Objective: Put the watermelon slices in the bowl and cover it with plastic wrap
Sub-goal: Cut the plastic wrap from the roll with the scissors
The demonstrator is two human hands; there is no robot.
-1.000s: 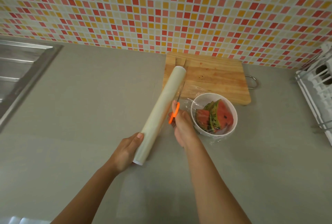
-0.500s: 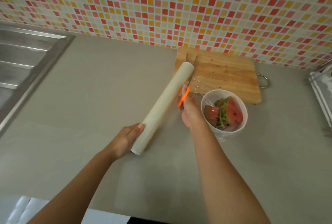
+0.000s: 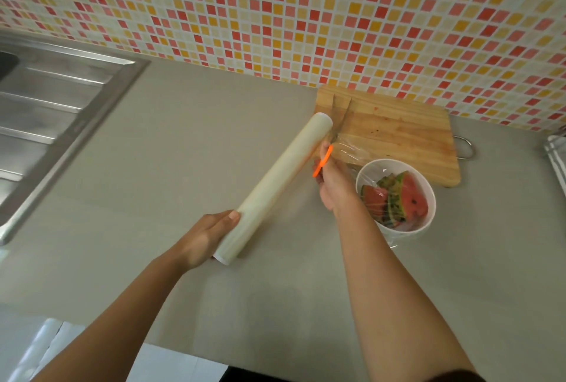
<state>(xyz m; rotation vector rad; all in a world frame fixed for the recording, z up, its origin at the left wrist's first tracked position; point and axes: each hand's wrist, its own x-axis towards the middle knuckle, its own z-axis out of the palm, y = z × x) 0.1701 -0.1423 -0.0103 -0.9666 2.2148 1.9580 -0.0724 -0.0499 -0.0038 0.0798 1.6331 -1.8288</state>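
The white bowl (image 3: 430,188) stands on the grey table (image 3: 183,152), right of centre, just touching the near right corner of a wooden cutting board (image 3: 398,136). Inside it lie the watermelon slices (image 3: 410,201): red wedges with black seeds and green striped rind, piled against one another. A clear film (image 3: 352,147) is stretched across the bowl's mouth, wrinkled and shiny. It runs left over the board's near edge towards the roll of plastic wrap (image 3: 275,185), and loose film also bunches under the bowl's near side.

The roll is a long, pale cream cylinder, lying aslant from the near left up to the far right. Its far end is beside the board's left edge.

The left hand (image 3: 208,237) has its grip closed round the near end of the roll, thumb on top. The right hand (image 3: 333,188), just left of the bowl, has its grip closed on the orange handles of a pair of scissors (image 3: 324,159). The blades are spread in a narrow V over the board's far left corner, at the film's edge beside the roll.

A steel sink (image 3: 46,106) sits at the far left. A wall (image 3: 306,14) of red, orange and cream mosaic tiles runs behind. A white rack (image 3: 556,155) shows at the right edge.
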